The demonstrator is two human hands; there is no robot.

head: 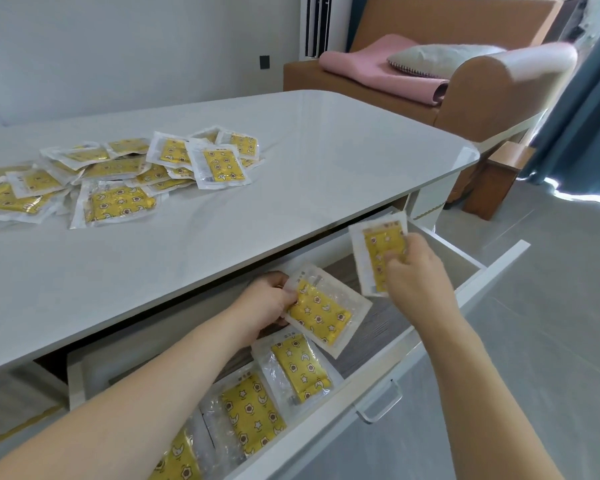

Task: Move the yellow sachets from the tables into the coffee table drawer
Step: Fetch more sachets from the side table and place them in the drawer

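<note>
Yellow sachets (321, 315) | star-moon print, writing unreadable | each hand's grip pinching one over drawer (465, 299)

The sachet pile (94, 174) runs off the left edge. The tabletop (291, 161) hides the drawer's (388, 368) back. The bottom edge crops the nearest drawer sachet (181, 459) (print blurred). Left grip (267, 303) fingertips sit behind their sachet (321, 315).

yellow sachets (118, 174) heaped, drawer (430, 327) open
</note>
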